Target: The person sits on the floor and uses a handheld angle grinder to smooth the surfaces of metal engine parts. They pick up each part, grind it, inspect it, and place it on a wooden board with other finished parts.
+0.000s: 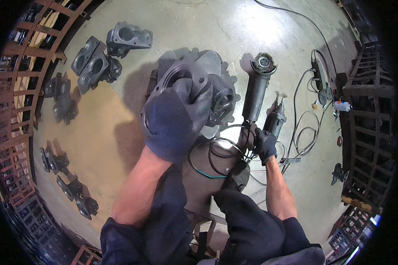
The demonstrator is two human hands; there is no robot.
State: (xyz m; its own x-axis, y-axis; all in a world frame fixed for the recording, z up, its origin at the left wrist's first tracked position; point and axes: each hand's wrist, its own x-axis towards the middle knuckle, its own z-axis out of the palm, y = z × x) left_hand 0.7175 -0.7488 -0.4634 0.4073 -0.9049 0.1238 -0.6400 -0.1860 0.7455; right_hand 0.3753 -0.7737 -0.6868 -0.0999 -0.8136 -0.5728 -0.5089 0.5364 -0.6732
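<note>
My left hand [174, 119], in a dark glove, is closed around a dark grey metal casting [191, 65] with a round opening and a flange with bolt holes. The casting is above a round support with a notched rim [232, 81]; whether it rests on it is hidden. My right hand [265, 145], also gloved, wraps round the rear end of a die grinder [276, 120]. A small wire brush [282, 96] sits at that tool's tip, pointing away from me. Beside it, to the left, lies an angle grinder [255, 95] with a wire wheel [264, 62].
Several similar castings [130, 37] lie on the floor at the far left, with smaller flanged parts [66, 189] nearer. Black cables [216, 152] loop between my knees and the grinders. A power strip [320, 79], a spray can [342, 106] and metal racks [369, 110] are at right.
</note>
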